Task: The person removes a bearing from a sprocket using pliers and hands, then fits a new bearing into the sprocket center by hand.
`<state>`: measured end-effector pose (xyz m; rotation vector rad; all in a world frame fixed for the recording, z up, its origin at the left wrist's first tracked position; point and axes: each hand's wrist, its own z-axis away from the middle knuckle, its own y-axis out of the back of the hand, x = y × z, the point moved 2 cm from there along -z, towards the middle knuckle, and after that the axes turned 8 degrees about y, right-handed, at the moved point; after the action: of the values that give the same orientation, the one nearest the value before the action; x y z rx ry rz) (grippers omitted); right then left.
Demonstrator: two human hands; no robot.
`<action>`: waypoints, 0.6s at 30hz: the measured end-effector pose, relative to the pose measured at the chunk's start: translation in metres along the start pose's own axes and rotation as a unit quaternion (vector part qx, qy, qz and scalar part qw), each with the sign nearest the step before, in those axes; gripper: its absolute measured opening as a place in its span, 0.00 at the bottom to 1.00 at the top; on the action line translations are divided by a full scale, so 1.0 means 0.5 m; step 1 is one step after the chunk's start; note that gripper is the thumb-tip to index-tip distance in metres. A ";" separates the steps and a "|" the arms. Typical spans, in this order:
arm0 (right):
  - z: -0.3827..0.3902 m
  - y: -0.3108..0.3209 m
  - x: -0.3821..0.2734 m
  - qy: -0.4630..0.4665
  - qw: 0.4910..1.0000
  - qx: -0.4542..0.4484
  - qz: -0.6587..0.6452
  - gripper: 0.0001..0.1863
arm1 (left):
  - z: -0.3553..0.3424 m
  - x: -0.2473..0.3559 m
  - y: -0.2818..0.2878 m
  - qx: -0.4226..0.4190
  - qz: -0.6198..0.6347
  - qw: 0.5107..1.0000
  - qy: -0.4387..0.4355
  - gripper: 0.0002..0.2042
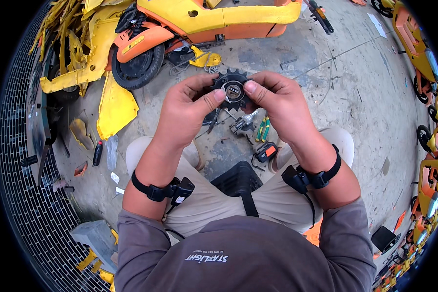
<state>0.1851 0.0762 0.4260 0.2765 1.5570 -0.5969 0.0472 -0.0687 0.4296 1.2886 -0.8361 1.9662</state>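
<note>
Left hand (187, 109), right hand (277, 100) pinch black toothed sprocket (232, 89) between thumbs, fingers closed on rim. Greasy teeth could slip; drop onto concrete floor (355, 87) likely.

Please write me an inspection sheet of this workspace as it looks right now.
Surface: bare, stained concrete floor.
Job's things: black toothed sprocket held up in front of the person, its hub facing the camera.
Clutter: screwdrivers with green and yellow handles, a metal part, a small black and orange box and a dark bottle lie on the floor.
Grippers: left hand and right hand both grip the sprocket, thumbs on its face.
Cables: a black lead runs from the right wrist strap.
Surroundings: yellow and orange scooter ahead, loose yellow panels, metal grating on the left.
</note>
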 end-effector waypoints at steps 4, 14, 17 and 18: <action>-0.001 -0.001 0.003 -0.012 1.000 0.000 -0.010 0.12 | -0.002 -0.008 -0.001 0.005 0.013 1.000 0.002 0.18; -0.006 0.003 0.017 -0.036 0.999 -0.009 0.034 0.11 | 0.004 -0.008 -0.014 0.045 -0.027 0.998 0.031 0.15; -0.008 -0.001 0.015 0.003 0.996 0.010 0.085 0.14 | 0.000 -0.007 -0.024 0.051 -0.015 0.998 0.020 0.15; -0.008 -0.005 0.014 0.025 0.994 0.019 0.107 0.16 | 0.002 -0.002 -0.033 0.057 -0.001 0.998 0.013 0.15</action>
<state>0.1795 0.0749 0.4195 0.4851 1.5404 -0.4545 0.0608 -0.0598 0.4316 1.3255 -0.7179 2.0495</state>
